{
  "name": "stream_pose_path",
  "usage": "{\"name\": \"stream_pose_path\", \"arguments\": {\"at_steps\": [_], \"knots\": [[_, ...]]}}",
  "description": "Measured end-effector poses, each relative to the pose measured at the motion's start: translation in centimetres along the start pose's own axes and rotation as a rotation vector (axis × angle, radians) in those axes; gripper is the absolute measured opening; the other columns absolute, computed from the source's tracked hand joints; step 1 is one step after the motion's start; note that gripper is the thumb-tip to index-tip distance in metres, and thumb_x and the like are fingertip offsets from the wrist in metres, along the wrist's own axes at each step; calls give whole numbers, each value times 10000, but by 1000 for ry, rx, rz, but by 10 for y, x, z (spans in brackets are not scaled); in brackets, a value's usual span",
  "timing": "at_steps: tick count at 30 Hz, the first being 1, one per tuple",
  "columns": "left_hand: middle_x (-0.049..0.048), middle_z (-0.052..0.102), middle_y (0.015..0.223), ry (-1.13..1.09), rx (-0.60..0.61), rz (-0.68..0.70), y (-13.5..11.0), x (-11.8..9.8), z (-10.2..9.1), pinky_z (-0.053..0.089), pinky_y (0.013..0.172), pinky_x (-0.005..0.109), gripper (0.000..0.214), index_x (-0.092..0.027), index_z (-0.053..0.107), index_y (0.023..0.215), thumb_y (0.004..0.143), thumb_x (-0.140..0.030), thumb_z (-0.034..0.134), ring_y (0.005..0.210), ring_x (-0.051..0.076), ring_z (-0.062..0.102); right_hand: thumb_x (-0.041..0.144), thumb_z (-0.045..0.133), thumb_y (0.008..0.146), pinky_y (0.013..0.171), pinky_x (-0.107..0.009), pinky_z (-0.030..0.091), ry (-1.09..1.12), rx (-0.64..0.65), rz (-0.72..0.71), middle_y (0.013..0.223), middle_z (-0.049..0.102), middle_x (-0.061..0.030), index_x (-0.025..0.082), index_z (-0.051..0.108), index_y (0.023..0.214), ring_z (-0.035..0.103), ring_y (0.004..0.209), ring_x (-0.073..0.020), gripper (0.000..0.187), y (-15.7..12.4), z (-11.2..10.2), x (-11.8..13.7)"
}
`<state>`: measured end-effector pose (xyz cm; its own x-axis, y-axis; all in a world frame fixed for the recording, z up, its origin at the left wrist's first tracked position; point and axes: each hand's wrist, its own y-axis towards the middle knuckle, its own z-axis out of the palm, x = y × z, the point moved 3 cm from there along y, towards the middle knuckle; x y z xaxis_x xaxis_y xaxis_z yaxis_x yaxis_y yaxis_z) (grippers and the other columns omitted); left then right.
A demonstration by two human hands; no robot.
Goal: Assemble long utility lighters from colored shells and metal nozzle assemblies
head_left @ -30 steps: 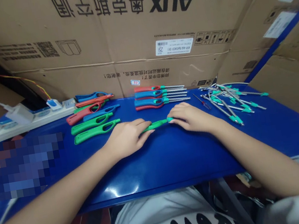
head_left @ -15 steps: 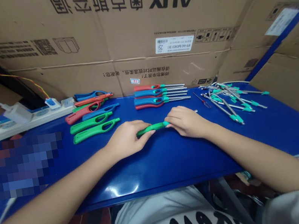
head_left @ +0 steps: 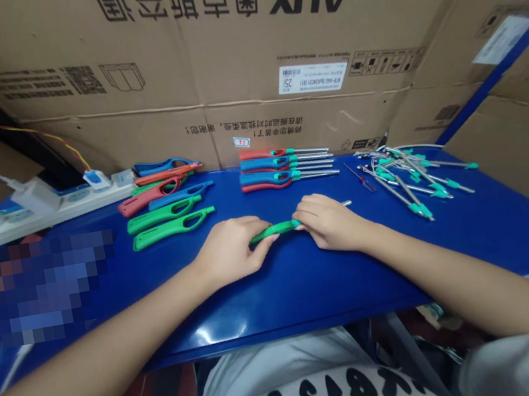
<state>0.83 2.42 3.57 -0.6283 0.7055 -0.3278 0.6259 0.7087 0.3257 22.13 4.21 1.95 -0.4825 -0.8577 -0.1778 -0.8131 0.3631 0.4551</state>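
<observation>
Between my hands, above the blue table, is a green long-nosed lighter. My left hand is closed around its green handle. My right hand grips the teal collar and metal tube end, whose tip pokes out past the knuckles. Most of the tube and the rear of the handle are hidden by my fingers. Behind my left hand lie green lighter handles without tubes, with red and blue ones further back. Beyond my right hand, several lighters with tubes fitted lie in a stacked row.
Loose metal tubes with teal collars are heaped at the right, beside a small screwdriver. A white power strip with plugs and cables runs along the back left. A large cardboard box walls off the back.
Both hands keep their grip on the green lighter, which now looks slightly more tilted, its left end lower. The whole view has shifted a little.
</observation>
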Motion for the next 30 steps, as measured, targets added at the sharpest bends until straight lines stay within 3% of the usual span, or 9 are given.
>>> {"name": "stream_pose_path", "arguments": {"at_steps": [6,12,16,19,22,25,27,30], "knots": [[46,763,971,83,36,-33,2,3,3,502,701,304,307,-211,756,1112,1016,-370,512,885,219,725,236,419,1053,737,-367,377,40,93,71,902,684,-140,122,668,986,516,830,-243,282,3,3,-5],[55,750,1152,136,19,-50,4,7,0,558,798,331,387,-222,696,1263,1017,-459,514,1013,243,728,294,503,1031,840,-357,437,234,182,240,968,694,-101,165,642,1007,589,913,-233,191,4,-10,-22],[115,711,1228,102,31,-48,7,15,-2,561,929,386,463,-157,648,1332,989,-461,576,1087,275,700,289,604,961,780,-339,447,245,213,361,951,685,-90,175,636,972,600,889,-231,119,-6,-15,-42],[129,695,1183,63,49,-44,9,20,1,565,918,374,418,-141,654,1303,983,-404,596,1040,261,699,262,635,907,700,-312,427,253,306,474,899,678,-67,179,642,936,591,802,-207,88,-16,-15,-57],[121,681,1148,40,75,-49,8,21,5,573,875,355,360,-146,671,1266,991,-359,579,979,242,701,304,652,875,689,-297,456,422,374,514,888,686,-60,173,658,927,594,761,-181,141,-24,-18,-67],[124,667,1145,58,105,-52,5,18,6,571,900,382,348,-147,674,1266,992,-334,569,1001,257,691,396,672,852,769,-313,513,571,368,542,981,712,-78,170,675,1003,640,844,-191,271,-29,-26,-76],[128,661,1141,82,115,-59,4,15,6,568,919,403,360,-148,669,1280,983,-330,579,1031,276,682,416,649,869,809,-334,524,483,356,646,1015,717,-88,172,674,1025,659,888,-212,291,-34,-32,-84],[136,662,1149,84,111,-50,4,13,6,560,957,425,367,-143,665,1286,974,-321,587,1079,293,668,416,605,908,837,-389,521,93,408,944,1149,687,-156,154,655,1117,675,978,-279,339,-47,-39,-99]]}}
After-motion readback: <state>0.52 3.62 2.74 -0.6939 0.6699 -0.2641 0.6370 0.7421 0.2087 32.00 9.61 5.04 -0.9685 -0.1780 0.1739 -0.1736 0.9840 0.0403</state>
